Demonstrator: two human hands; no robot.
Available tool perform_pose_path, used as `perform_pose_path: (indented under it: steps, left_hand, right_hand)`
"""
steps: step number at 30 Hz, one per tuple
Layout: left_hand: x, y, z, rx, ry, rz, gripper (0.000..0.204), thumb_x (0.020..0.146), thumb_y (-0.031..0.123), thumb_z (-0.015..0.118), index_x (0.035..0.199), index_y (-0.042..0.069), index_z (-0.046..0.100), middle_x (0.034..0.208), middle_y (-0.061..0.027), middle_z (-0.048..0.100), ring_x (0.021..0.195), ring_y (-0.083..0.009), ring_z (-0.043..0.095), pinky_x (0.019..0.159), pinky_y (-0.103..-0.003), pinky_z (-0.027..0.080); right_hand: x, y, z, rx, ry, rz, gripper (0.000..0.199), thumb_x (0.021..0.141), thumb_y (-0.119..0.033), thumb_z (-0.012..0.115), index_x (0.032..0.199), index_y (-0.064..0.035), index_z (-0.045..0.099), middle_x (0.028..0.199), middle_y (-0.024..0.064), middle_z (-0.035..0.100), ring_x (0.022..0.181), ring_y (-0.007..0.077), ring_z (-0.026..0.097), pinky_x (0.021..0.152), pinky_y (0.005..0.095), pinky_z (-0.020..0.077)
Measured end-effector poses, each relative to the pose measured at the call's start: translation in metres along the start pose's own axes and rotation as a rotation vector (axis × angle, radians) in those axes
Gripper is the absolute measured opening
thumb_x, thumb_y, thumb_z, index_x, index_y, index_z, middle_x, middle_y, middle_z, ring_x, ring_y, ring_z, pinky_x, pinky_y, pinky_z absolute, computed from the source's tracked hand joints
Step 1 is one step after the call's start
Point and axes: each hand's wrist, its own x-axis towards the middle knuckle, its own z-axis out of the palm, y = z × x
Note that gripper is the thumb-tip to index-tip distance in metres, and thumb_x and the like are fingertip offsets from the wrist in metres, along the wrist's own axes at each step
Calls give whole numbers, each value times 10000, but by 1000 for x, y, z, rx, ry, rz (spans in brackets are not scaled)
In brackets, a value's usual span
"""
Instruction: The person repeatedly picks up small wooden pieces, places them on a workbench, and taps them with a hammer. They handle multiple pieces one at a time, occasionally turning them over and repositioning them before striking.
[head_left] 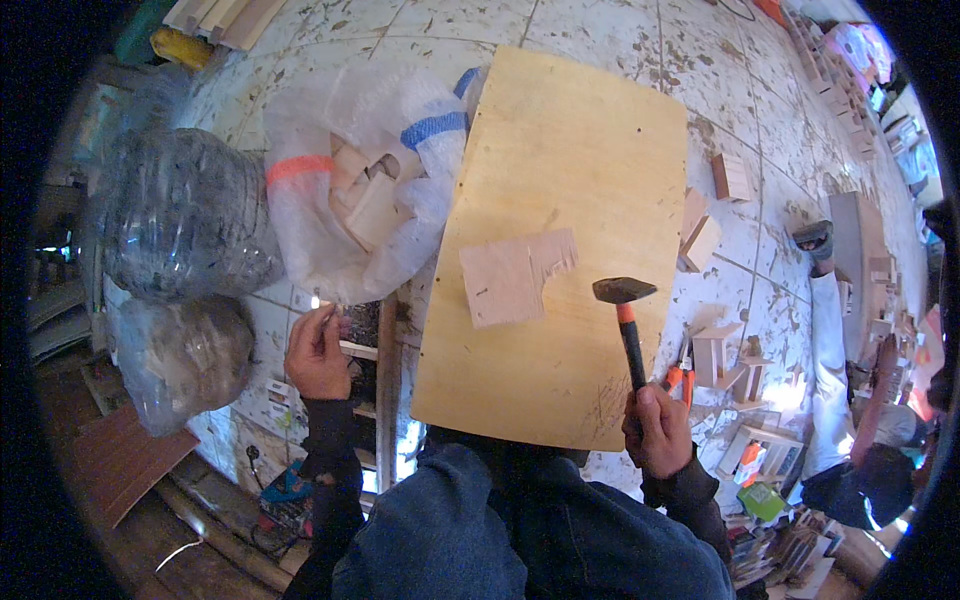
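A large plywood board (560,180) lies in front of me, with a small notched piece of thin wood (510,278) lying on it. My right hand (658,428) grips the orange and black handle of a hammer (626,318), whose black head hovers over the board's right part, just right of the small piece. My left hand (316,352) is raised left of the board, fingers pinched on something tiny, possibly a nail, beside a white sack (365,190) holding wooden offcuts.
Two clear bags (185,215) of plastic scraps lie at left. Small wooden blocks (700,235), little wooden assemblies (722,355) and orange-handled pliers (678,375) sit right of the board. Another person (835,400) lies or sits at far right. The floor is paint-spattered tile.
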Motion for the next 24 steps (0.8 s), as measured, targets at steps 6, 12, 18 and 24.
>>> perform_pose_path:
  steps: [6,12,18,24]
  left_hand:
    - [9,123,47,-66,-201,472,266,874,-58,607,1123,10,669,1177,-149,580,997,-262,664,869,-338,543]
    - [13,153,99,-188,-383,599,203,797,-23,670,994,24,681,985,-131,626,916,-308,629,766,-367,525]
    - [12,142,102,-163,-392,624,248,778,-41,669,1017,20,648,962,-137,642,903,-314,643,757,-364,530]
    - [3,142,99,-212,-445,386,430,762,-18,702,1164,22,553,1054,-152,657,955,-291,661,798,-347,541]
  right_hand:
    - [-14,-35,-6,-102,-69,-144,403,1030,-328,392,788,-31,519,555,34,522,456,138,514,450,295,395]
    - [-14,-59,-3,-213,-126,-299,451,1028,-380,375,777,-33,515,521,24,494,431,142,492,433,299,373]
    - [-15,-79,-4,-246,-156,-386,457,1028,-379,376,755,-36,507,509,16,485,427,133,497,432,285,375]
    - [-9,-89,-8,-304,-259,-251,327,1016,-268,443,863,-4,560,551,110,553,473,283,589,471,381,450]
